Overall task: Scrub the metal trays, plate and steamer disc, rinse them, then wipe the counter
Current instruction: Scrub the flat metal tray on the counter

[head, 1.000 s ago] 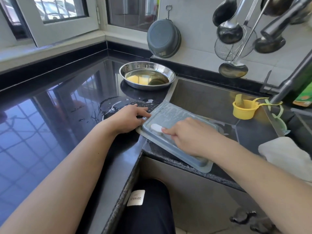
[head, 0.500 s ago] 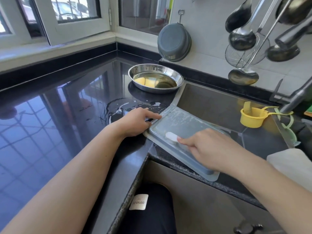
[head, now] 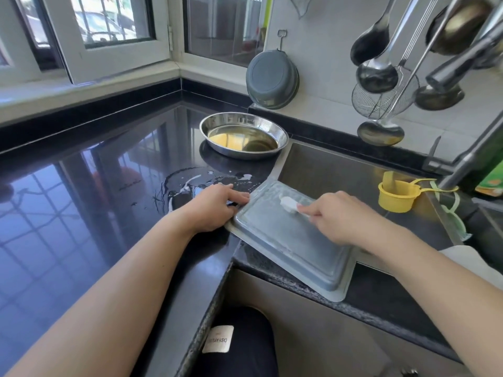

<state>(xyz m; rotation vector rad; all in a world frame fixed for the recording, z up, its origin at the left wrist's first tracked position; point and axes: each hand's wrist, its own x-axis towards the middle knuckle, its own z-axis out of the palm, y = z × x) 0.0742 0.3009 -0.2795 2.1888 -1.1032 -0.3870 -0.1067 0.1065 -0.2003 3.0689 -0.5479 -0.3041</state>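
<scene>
Upside down at centre frame, the soapy metal tray (head: 292, 240) bridges bench corner and sink: stiff, light, probably slippery. Left hand (head: 211, 208) presses its rim with straight fingers; right hand (head: 337, 216) pinches a white scrubber (head: 289, 204).

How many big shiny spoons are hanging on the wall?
4 metal ladles that I can see: one dark ladle up top, one just below it, one lowest, and one to the right. More may be hidden behind the faucet.
</scene>
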